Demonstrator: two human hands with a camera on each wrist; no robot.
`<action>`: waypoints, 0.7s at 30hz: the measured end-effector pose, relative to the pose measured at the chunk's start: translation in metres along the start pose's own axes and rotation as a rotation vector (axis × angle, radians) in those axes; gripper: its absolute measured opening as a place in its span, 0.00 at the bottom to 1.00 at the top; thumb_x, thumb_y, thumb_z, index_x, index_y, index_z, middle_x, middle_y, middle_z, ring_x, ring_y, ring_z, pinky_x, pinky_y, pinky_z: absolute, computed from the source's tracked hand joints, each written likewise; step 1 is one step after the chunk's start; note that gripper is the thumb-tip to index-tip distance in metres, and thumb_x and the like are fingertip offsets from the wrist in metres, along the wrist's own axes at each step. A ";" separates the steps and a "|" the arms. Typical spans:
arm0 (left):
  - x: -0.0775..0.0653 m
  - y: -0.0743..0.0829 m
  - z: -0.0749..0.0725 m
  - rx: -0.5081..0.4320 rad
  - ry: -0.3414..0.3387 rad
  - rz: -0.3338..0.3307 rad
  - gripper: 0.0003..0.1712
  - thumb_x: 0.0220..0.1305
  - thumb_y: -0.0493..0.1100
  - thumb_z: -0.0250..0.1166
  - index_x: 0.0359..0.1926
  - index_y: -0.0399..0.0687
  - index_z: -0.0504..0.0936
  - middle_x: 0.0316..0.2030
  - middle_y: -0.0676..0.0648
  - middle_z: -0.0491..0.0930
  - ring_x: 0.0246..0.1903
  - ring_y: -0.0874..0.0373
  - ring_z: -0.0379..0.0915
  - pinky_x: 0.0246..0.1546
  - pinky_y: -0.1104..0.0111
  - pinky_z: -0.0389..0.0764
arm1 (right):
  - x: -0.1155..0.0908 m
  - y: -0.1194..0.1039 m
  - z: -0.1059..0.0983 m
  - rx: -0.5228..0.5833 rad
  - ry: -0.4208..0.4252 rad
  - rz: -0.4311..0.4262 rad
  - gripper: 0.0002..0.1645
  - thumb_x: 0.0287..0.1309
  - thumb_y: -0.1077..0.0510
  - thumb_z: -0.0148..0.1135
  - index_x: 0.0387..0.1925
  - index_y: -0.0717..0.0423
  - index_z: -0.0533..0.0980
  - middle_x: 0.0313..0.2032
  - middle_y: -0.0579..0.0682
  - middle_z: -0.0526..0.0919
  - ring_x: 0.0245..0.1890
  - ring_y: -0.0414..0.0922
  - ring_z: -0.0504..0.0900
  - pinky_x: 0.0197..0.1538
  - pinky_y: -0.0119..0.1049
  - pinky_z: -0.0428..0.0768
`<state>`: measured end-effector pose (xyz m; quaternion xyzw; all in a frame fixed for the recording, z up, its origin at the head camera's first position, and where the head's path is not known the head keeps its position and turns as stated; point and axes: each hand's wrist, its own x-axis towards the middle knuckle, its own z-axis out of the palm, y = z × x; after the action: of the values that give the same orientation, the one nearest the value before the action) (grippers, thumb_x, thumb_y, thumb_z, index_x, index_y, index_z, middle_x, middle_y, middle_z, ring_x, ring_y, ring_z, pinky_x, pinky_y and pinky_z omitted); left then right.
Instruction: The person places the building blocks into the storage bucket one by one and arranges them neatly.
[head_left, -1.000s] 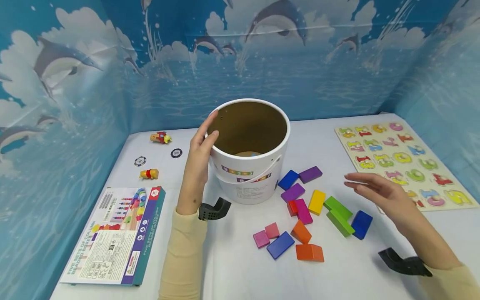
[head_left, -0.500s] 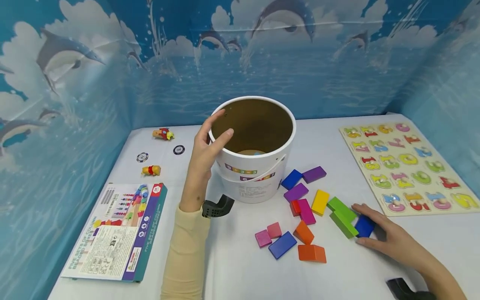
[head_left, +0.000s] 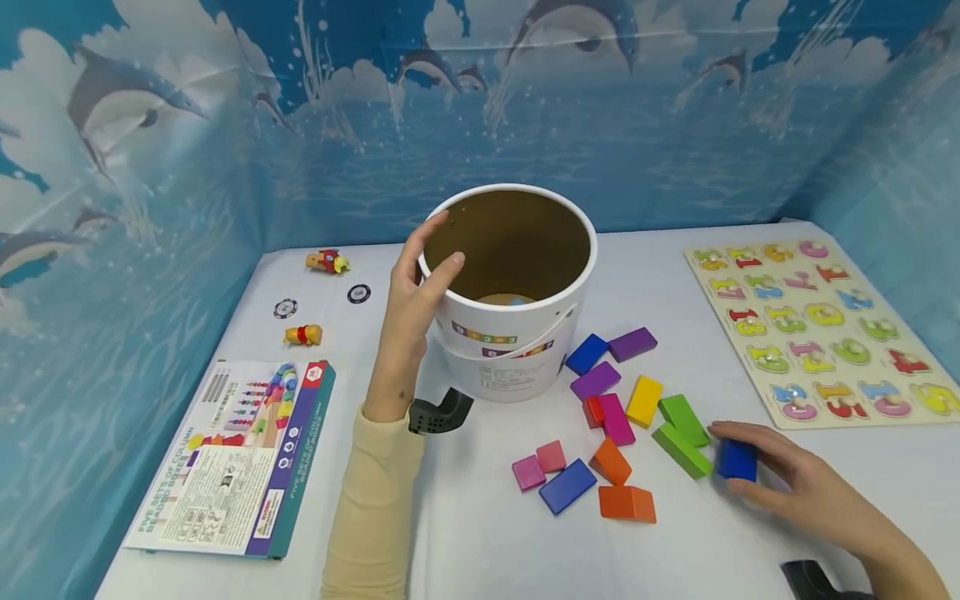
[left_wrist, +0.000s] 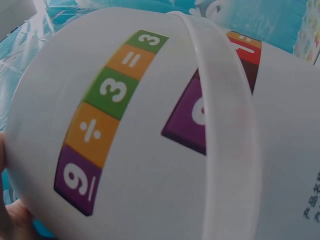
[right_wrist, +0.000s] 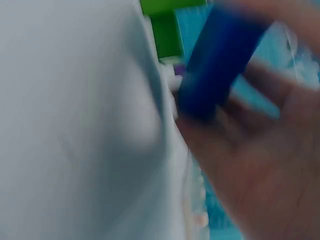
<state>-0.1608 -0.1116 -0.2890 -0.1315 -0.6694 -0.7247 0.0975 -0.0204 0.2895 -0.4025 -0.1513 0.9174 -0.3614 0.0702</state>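
Observation:
A white bucket [head_left: 517, 367] with a thin handle and number stickers stands upright at the middle back of the table. My left hand [head_left: 412, 308] holds its left rim, thumb and fingers at the edge; the left wrist view shows the bucket's wall [left_wrist: 140, 165] close up. At the right, my right hand [head_left: 795, 475] pinches a blue block [head_left: 738, 459] between thumb and fingers. That blue block [right_wrist: 220, 62] looks blurred in the right wrist view. Two green blocks [head_left: 681, 450] lie just left of this hand. Something pale brown with a bit of blue shows on the bucket's floor.
Several coloured blocks, including a yellow block [head_left: 644, 402] and an orange block [head_left: 627, 504], lie in front of the bucket. A number puzzle board [head_left: 795, 337] lies at right. At left are a boxed toy set [head_left: 232, 458], two small figures and two round chips [head_left: 359, 293].
My right hand has come down onto the blue block and now pinches it, tilted up beside the green blocks. My left hand stays at the bucket's rim. The camera has shifted slightly.

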 end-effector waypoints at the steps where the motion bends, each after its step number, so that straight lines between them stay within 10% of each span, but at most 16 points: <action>1: 0.000 0.000 0.001 0.001 0.002 0.001 0.29 0.57 0.41 0.58 0.61 0.52 0.65 0.61 0.55 0.59 0.61 0.54 0.51 0.56 0.55 0.56 | 0.000 -0.004 -0.004 0.104 -0.039 0.000 0.30 0.53 0.57 0.60 0.59 0.49 0.64 0.56 0.45 0.67 0.53 0.22 0.60 0.47 0.12 0.61; 5: -0.001 0.000 0.003 0.029 0.018 -0.006 0.29 0.57 0.42 0.57 0.61 0.53 0.64 0.61 0.56 0.59 0.61 0.55 0.51 0.57 0.55 0.54 | 0.012 -0.026 -0.025 0.464 -0.168 -0.133 0.29 0.56 0.73 0.48 0.61 0.62 0.59 0.60 0.52 0.63 0.58 0.32 0.62 0.51 0.20 0.65; 10: -0.003 0.000 0.003 0.041 0.024 -0.002 0.29 0.57 0.44 0.57 0.62 0.54 0.64 0.61 0.57 0.59 0.61 0.55 0.51 0.57 0.55 0.55 | 0.061 -0.082 -0.056 0.614 -0.194 -0.372 0.28 0.56 0.74 0.44 0.60 0.70 0.56 0.60 0.62 0.60 0.60 0.47 0.62 0.53 0.28 0.67; 21: -0.002 0.003 0.004 0.024 0.003 -0.007 0.29 0.58 0.43 0.57 0.62 0.53 0.64 0.61 0.57 0.59 0.61 0.57 0.51 0.58 0.55 0.54 | 0.191 -0.199 -0.067 0.831 -0.371 -0.385 0.25 0.60 0.54 0.50 0.58 0.58 0.66 0.61 0.56 0.61 0.62 0.51 0.58 0.61 0.44 0.57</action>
<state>-0.1575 -0.1080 -0.2871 -0.1267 -0.6783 -0.7171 0.0978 -0.1717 0.1318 -0.2208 -0.3391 0.6228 -0.6702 0.2188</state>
